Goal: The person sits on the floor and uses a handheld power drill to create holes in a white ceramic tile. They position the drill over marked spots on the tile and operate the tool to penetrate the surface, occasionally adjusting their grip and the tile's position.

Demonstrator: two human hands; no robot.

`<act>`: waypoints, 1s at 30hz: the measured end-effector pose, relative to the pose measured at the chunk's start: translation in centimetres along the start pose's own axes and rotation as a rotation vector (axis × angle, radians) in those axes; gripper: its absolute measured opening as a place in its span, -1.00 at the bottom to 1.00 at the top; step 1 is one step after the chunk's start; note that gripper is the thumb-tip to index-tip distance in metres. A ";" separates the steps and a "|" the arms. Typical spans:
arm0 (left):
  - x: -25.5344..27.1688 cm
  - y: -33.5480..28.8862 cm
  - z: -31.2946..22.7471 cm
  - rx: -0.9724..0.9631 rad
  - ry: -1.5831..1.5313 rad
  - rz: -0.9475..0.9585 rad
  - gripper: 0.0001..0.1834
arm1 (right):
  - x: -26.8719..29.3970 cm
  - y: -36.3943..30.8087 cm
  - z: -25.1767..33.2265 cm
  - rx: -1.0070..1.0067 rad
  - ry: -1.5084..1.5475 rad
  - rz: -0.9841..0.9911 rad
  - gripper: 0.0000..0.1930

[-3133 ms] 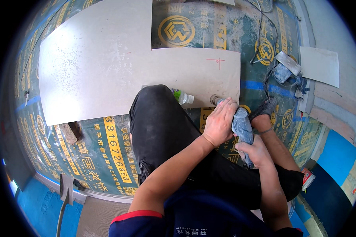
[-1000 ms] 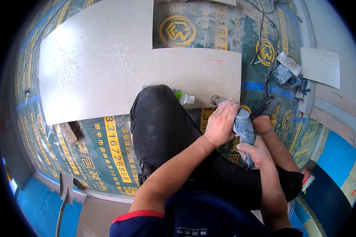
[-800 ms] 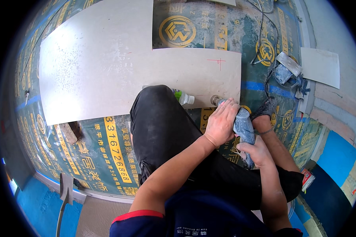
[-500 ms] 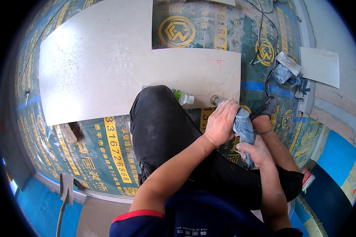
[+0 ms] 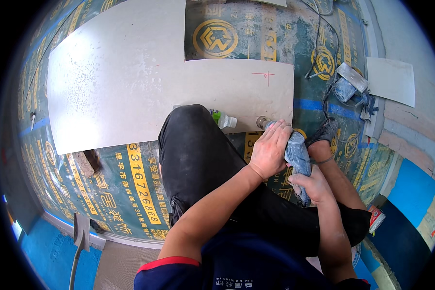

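Both my hands are closed on a dusty blue-grey power drill (image 5: pixel 297 153). My left hand (image 5: pixel 270 150) wraps over its front part. My right hand (image 5: pixel 311 184) grips the handle behind it. The drill's round metal hole-saw bit (image 5: pixel 262 122) meets the large pale grey tile (image 5: pixel 145 87) close to its near right corner; how deep the bit sits cannot be made out. Left of the bit, a plastic bottle (image 5: pixel 222 119) with a green label and white cap lies on the tile, partly hidden by my knee. Red cross lines mark the tile farther back.
Printed green protective sheeting (image 5: pixel 125 188) covers the floor. At the right lie a dusty blue power tool (image 5: pixel 350 87), black cables (image 5: pixel 319 48) and a small tile piece (image 5: pixel 391 79). A trowel-like tool (image 5: pixel 81 232) stands at the lower left. My bare ankle and shoe (image 5: pixel 324 137) are right beside the drill.
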State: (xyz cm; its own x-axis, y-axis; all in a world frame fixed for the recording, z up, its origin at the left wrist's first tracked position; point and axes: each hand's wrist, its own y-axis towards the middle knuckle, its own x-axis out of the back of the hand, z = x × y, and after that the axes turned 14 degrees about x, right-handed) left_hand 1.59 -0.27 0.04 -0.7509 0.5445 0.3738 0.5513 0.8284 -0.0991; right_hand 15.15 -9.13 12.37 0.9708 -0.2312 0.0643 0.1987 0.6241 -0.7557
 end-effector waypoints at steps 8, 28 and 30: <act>-0.2 0.0 0.2 0.004 0.001 0.004 -0.06 | 0.1 0.1 -0.1 -0.002 -0.008 -0.001 -0.62; -0.1 0.1 0.3 0.001 -0.017 0.010 -0.08 | -0.1 0.1 0.2 0.009 0.005 -0.008 -0.65; -0.2 0.1 0.3 0.005 -0.022 0.009 -0.09 | -0.2 0.1 0.3 0.007 0.015 -0.013 -0.65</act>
State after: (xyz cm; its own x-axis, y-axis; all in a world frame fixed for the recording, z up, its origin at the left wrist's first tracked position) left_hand 1.68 -0.23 -0.33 -0.7541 0.5543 0.3523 0.5559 0.8243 -0.1070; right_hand 14.97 -8.78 12.46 0.9659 -0.2506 0.0647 0.2127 0.6263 -0.7500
